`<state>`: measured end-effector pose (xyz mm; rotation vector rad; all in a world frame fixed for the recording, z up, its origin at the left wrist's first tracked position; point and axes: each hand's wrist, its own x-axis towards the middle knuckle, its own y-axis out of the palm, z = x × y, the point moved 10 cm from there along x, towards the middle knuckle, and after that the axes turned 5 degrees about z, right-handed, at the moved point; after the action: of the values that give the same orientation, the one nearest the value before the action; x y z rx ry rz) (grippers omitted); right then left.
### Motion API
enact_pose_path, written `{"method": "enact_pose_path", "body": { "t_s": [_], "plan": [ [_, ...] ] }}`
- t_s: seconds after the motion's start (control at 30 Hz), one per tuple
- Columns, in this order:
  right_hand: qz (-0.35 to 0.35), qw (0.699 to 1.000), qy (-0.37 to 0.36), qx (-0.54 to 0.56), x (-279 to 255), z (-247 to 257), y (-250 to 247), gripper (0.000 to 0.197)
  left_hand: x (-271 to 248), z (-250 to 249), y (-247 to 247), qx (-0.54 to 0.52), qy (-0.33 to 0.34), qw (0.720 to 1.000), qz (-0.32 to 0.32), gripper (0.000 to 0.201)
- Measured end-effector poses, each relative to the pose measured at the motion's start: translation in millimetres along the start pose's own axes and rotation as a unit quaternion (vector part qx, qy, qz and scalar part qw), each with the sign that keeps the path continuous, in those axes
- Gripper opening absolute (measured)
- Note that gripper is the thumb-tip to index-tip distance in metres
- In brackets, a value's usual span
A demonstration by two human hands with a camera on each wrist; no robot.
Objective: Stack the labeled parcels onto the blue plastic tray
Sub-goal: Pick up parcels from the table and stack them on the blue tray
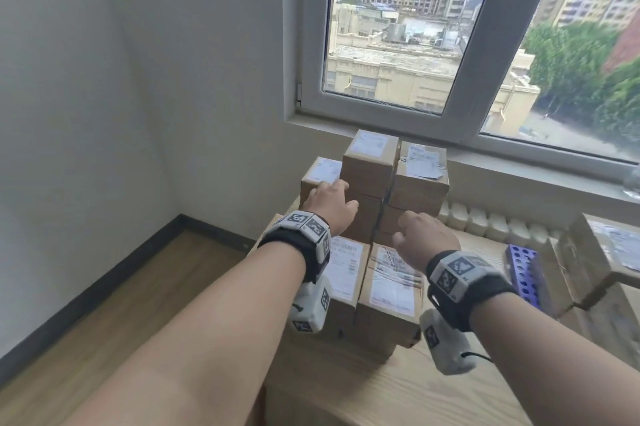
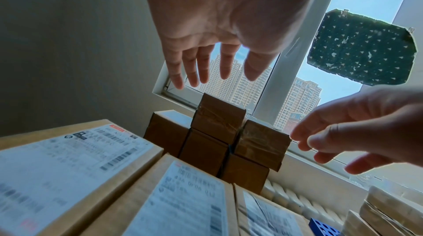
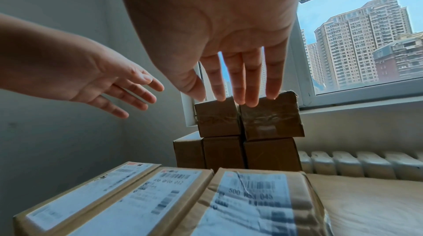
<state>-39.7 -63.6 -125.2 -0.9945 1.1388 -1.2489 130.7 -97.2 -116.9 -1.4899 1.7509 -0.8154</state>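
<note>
Several brown cardboard parcels with white labels are stacked on a wooden table (image 1: 346, 391) under the window. The tall rear stack (image 1: 394, 179) is topped by two boxes side by side (image 3: 249, 120). Two lower labelled parcels (image 1: 377, 287) lie in front. My left hand (image 1: 330, 202) hovers open beside the stack's left, over a lower box (image 1: 320, 171); its spread fingers (image 2: 201, 69) hold nothing. My right hand (image 1: 420, 235) is open in front of the stack, fingers (image 3: 238, 84) straight and empty. No blue tray shows in any view.
A blue block with round holes (image 1: 524, 269) lies on the table to the right. More parcels (image 1: 609, 252) are piled at the far right. A white radiator (image 1: 485, 221) and the window sill (image 1: 519, 169) run behind the stack; the wall (image 1: 104, 113) is at left.
</note>
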Motion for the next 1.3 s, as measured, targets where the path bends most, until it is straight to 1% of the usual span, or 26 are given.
{"method": "enact_pose_path", "body": {
  "t_s": [0.17,0.33,0.4,0.53,0.63,0.73,0.83,1.0,1.07,1.17,1.23,1.3],
  "plan": [
    [-0.021,0.999,-0.01,0.025,44,11,-18,0.03,40,3,-19,0.01,-0.006,1.0,0.0,0.053],
    [-0.03,0.997,0.0,0.065,97,14,-39,0.028,99,-8,-38,-0.008,-0.004,1.0,-0.011,0.054],
    [-0.041,0.995,0.007,0.089,118,11,-46,0.032,122,-9,-38,-0.01,-0.012,1.0,-0.009,0.056],
    [-0.046,0.989,0.036,0.134,154,-2,-52,0.047,158,-8,-29,-0.026,-0.03,0.999,0.005,0.062],
    [-0.039,0.984,0.049,0.166,177,-8,-48,0.048,183,-7,-18,-0.055,-0.043,0.997,0.019,0.066],
    [-0.045,0.981,0.036,0.183,189,-7,-42,0.048,200,-3,-7,-0.089,-0.055,0.994,0.033,0.069],
    [-0.049,0.981,0.027,0.188,194,-4,-37,0.045,211,6,8,-0.121,-0.084,0.988,0.055,0.069],
    [-0.043,0.98,0.033,0.194,199,-4,-26,0.041,221,10,19,-0.14,-0.085,0.985,0.06,0.056],
    [-0.045,0.976,0.04,0.209,202,-4,-25,0.043,223,13,15,-0.14,-0.083,0.985,0.051,0.052],
    [-0.041,0.973,0.035,0.223,205,2,-20,0.052,224,20,10,-0.157,-0.088,0.983,0.04,0.046],
    [-0.04,0.973,0.028,0.225,203,8,-16,0.058,224,26,6,-0.176,-0.09,0.98,0.033,0.045],
    [-0.045,0.972,0.024,0.229,200,15,-14,0.059,221,33,2,-0.192,-0.094,0.977,0.026,0.048]
  ]
}}
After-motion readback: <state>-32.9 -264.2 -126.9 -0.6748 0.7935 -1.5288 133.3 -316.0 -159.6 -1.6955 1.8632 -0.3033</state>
